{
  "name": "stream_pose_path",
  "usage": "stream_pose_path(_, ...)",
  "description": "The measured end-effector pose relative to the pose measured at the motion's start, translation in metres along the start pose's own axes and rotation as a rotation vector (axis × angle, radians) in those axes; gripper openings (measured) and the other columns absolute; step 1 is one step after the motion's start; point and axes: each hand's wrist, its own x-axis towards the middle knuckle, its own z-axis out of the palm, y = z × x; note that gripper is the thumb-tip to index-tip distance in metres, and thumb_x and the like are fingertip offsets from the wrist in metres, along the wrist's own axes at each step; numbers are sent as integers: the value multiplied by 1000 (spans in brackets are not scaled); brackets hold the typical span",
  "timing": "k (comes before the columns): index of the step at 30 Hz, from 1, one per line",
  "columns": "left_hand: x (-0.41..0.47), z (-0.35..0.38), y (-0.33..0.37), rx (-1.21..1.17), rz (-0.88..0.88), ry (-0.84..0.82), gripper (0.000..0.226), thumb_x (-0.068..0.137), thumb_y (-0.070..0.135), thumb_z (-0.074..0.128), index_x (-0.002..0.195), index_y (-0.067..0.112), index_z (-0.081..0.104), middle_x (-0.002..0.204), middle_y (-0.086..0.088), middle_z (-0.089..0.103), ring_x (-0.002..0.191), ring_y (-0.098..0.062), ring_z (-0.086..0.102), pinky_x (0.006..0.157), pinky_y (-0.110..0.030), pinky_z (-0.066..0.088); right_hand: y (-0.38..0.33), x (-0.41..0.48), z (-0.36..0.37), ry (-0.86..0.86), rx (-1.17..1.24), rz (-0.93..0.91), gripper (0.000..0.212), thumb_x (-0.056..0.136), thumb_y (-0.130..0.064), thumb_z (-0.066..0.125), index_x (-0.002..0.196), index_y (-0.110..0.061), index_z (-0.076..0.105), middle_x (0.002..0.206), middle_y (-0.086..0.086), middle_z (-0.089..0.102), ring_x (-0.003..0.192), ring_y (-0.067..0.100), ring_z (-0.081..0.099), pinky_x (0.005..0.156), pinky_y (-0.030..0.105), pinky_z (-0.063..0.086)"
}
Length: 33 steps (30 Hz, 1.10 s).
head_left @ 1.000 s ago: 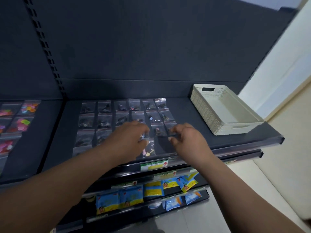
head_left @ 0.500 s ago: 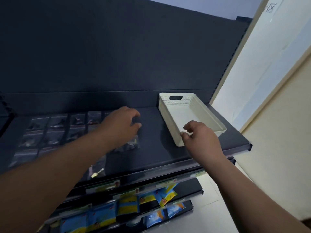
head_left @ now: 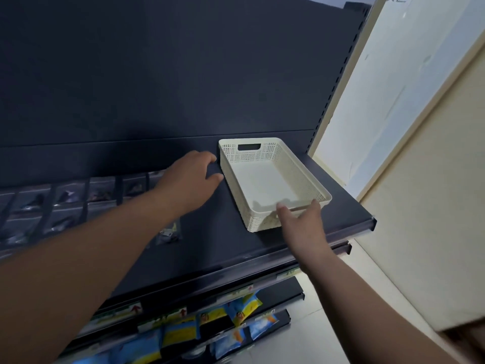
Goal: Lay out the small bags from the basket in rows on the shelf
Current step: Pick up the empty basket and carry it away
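Basket [head_left: 265, 151] sits at the shelf's [head_left: 223, 240] right end, long axis front-to-back, looks empty. Our right hand [head_left: 301, 227] is nearer: spread, fingers touching its near wall. Left hand [head_left: 191, 177] loosely curled, holding nothing, just beside its left wall. Bags [head_left: 68, 198] lie in rows further left.
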Motion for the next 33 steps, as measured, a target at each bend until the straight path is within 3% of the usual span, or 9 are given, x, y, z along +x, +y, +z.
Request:
stream_pose_path(4, 13, 9, -3, -16, 9, -34, 47, 90, 35, 55, 132, 15, 47, 130, -6, 50, 118, -23, 50, 99, -35, 39, -5, 7, 22, 59, 117, 109, 100, 80, -39, 69, 149, -11, 2, 154, 6, 19, 136, 25, 33, 112, 37, 30)
stream_pose_path(7, 28, 11, -6, -35, 8, -55, 42, 90, 34, 56, 127, 16, 50, 126, -6, 52, 114, -24, 51, 97, -37, 41, -13, 17, 29, 97, 126, 190, 103, 74, -29, 70, 148, -19, -1, 147, 7, 30, 121, 28, 48, 101, 43, 43)
stream_pose_path(11, 52, 9, -13, -52, 24, -63, 38, 89, 33, 57, 122, 14, 52, 123, -7, 53, 111, -25, 52, 94, -35, 41, -21, 33, 23, 120, 171, 354, 98, 70, -7, 46, 145, -32, -12, 124, 12, 50, 101, 34, 61, 83, 51, 54)
stream_pose_path(15, 78, 13, -19, -85, 52, -70, 46, 89, 32, 57, 131, 13, 48, 133, -9, 49, 120, -27, 47, 98, -34, 37, -27, 40, 11, 174, 293, 408, 80, 82, 8, 36, 146, -30, 7, 94, 1, 49, 80, 25, 58, 70, 58, 55)
stream_pose_path(20, 109, 19, -17, -122, 107, -55, 48, 90, 30, 56, 132, 8, 48, 131, -17, 49, 120, -35, 46, 103, -39, 37, -22, 43, -1, 212, 319, 374, 58, 80, 13, 28, 127, -20, 37, 98, 3, 55, 80, 26, 60, 61, 64, 53)
stream_pose_path(24, 122, 20, -8, -57, 87, -167, 53, 92, 39, 50, 137, 12, 41, 140, -15, 41, 127, -33, 40, 106, -39, 33, -13, 44, -10, 195, 279, 329, 59, 79, 12, 27, 125, -21, 43, 110, 7, 58, 89, 30, 62, 53, 45, 56)
stream_pose_path(27, 125, 16, -1, -104, 102, -231, 58, 92, 40, 50, 142, 16, 35, 143, -11, 39, 129, -29, 40, 107, -38, 32, -6, 41, -18, 205, 219, 262, 61, 76, 10, 32, 121, -28, 50, 106, 4, 63, 92, 31, 63, 51, 43, 57)
stream_pose_path(29, 123, 11, 6, -191, 145, -242, 57, 92, 36, 53, 142, 19, 34, 140, -6, 45, 123, -26, 47, 103, -38, 37, -2, 36, -27, 223, 137, 238, 61, 73, 7, 34, 116, -33, 53, 99, 0, 66, 90, 30, 65, 55, 45, 58)
stream_pose_path(33, 111, 12, 24, -256, 153, -316, 42, 92, 30, 54, 131, 18, 46, 123, 0, 59, 107, -24, 58, 92, -37, 46, 5, 17, -48, 261, 60, 244, 56, 71, 8, 28, 105, -27, 55, 91, -1, 63, 81, 26, 61, 50, 32, 53)
